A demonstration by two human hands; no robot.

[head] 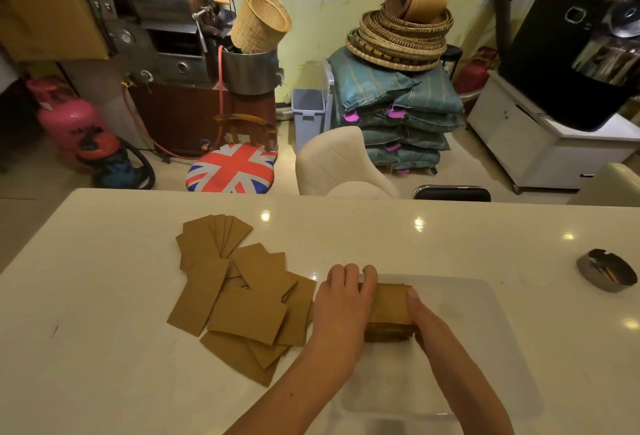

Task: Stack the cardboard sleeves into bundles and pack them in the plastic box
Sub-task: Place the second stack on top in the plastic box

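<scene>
A stacked bundle of brown cardboard sleeves (389,310) sits inside the clear plastic box (485,337) near its far left corner. My left hand (341,303) presses on the bundle's left side, fingers curled over its far edge. My right hand (427,317) grips its right side, thumb along the edge. Both hands hold the same bundle. A loose spread of brown cardboard sleeves (242,296) lies flat on the white table (104,348), left of the box, overlapping one another.
A round metal ashtray (606,270) stands at the table's far right. Beyond the far edge are a flag-patterned stool (231,168), a cream chair (341,164) and a black chair back (452,192).
</scene>
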